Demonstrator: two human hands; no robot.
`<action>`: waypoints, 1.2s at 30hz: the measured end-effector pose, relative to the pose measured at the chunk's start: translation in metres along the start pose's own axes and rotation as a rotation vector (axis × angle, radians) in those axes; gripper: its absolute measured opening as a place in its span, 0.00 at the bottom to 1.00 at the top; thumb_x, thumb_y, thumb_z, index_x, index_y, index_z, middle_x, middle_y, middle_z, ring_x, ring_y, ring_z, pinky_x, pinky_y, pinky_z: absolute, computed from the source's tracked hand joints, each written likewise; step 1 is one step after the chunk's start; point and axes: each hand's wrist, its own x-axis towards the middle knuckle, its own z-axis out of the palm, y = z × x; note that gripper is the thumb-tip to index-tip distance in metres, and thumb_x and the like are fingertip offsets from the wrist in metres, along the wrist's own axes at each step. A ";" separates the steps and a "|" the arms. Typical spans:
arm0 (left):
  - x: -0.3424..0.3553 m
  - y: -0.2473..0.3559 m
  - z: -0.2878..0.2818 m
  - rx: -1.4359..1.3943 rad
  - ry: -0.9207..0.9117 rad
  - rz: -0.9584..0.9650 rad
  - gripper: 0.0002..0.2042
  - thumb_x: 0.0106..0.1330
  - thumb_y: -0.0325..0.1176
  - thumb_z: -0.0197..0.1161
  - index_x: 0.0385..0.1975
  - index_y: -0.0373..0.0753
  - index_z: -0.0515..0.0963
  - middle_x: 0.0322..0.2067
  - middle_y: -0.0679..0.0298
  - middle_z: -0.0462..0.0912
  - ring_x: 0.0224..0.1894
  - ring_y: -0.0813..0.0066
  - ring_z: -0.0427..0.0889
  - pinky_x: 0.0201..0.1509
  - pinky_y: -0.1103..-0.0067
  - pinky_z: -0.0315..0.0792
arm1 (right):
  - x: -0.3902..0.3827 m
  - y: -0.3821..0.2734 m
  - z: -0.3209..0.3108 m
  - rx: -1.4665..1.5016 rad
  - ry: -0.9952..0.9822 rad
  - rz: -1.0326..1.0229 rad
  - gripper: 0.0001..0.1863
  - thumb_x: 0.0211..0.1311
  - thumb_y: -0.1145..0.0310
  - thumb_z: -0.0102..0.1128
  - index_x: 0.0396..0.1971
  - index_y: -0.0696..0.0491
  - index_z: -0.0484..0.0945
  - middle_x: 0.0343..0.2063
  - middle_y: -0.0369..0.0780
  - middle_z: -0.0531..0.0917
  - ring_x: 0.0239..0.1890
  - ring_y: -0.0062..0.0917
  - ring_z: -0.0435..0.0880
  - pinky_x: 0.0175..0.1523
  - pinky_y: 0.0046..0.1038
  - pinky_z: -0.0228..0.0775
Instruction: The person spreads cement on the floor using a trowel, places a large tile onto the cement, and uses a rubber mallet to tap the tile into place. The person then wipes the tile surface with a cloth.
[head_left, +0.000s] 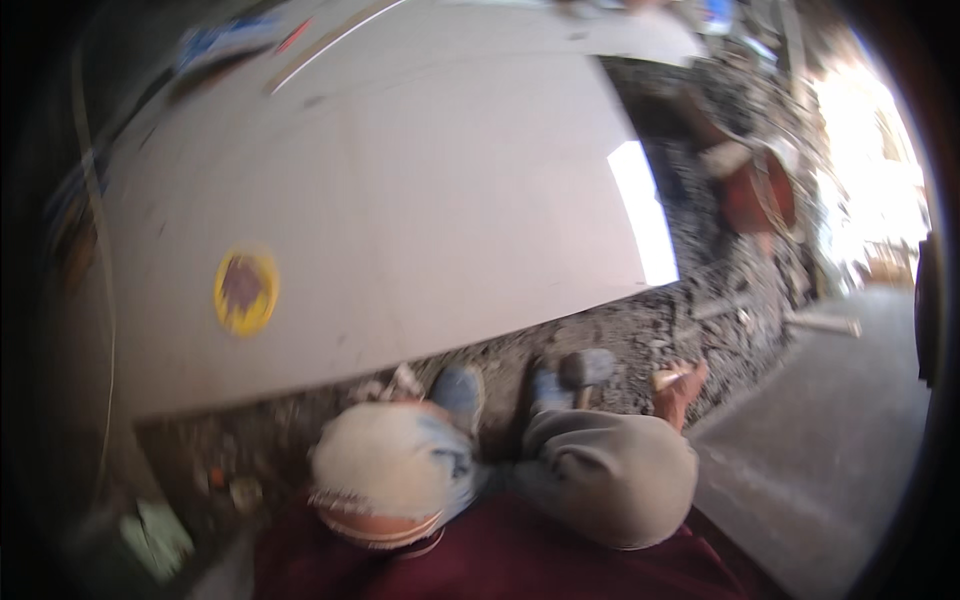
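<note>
Beyond my right knee, my right hand (683,386) reaches down to the grey rubble. Its fingers look curled by a small pale piece, too blurred to name. Left of that hand, a mallet (586,368) with a grey head rests by my right shoe, its handle partly hidden by my knee. My left hand does not show clearly; my left knee (385,465) fills that side. In front of my shoes lies a large pale, glossy tile slab (430,210). On it sits a round yellow suction cup or lid (246,292) with a dark middle.
Broken rubble (640,335) borders the slab's near and right edges. A reddish bucket (758,195) with a handle stands at the right. Beside it, a short pale stick (823,323) lies near the smooth grey floor (820,430). A long strip (330,45) rests on the far surface.
</note>
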 end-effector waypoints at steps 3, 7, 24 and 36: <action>-0.006 0.017 -0.002 -0.040 0.167 -0.013 0.11 0.69 0.32 0.64 0.45 0.33 0.83 0.37 0.62 0.88 0.38 0.79 0.85 0.45 0.80 0.80 | -0.043 -0.003 0.018 -0.366 -0.099 -0.294 0.18 0.72 0.57 0.57 0.48 0.57 0.71 0.38 0.43 0.80 0.37 0.27 0.83 0.40 0.27 0.77; 0.008 0.052 -0.015 -0.185 0.402 0.049 0.11 0.69 0.33 0.66 0.46 0.33 0.83 0.37 0.61 0.88 0.39 0.80 0.85 0.46 0.80 0.81 | -0.137 0.004 0.090 -0.728 -0.497 -0.511 0.21 0.71 0.57 0.59 0.49 0.60 0.72 0.42 0.45 0.82 0.38 0.26 0.84 0.41 0.24 0.78; 0.028 0.127 -0.091 -0.915 1.040 0.521 0.09 0.65 0.22 0.69 0.43 0.29 0.81 0.37 0.60 0.88 0.38 0.81 0.85 0.46 0.83 0.80 | -0.382 0.118 0.312 -1.234 -1.977 -0.434 0.14 0.65 0.69 0.65 0.47 0.57 0.76 0.40 0.42 0.85 0.42 0.28 0.87 0.55 0.37 0.83; 0.036 0.076 -0.074 -0.438 0.658 0.192 0.10 0.64 0.33 0.69 0.41 0.34 0.85 0.32 0.55 0.88 0.35 0.68 0.87 0.42 0.74 0.78 | -0.349 0.169 0.295 -1.464 -1.944 -0.828 0.11 0.60 0.68 0.68 0.38 0.56 0.77 0.31 0.40 0.83 0.34 0.25 0.84 0.44 0.33 0.80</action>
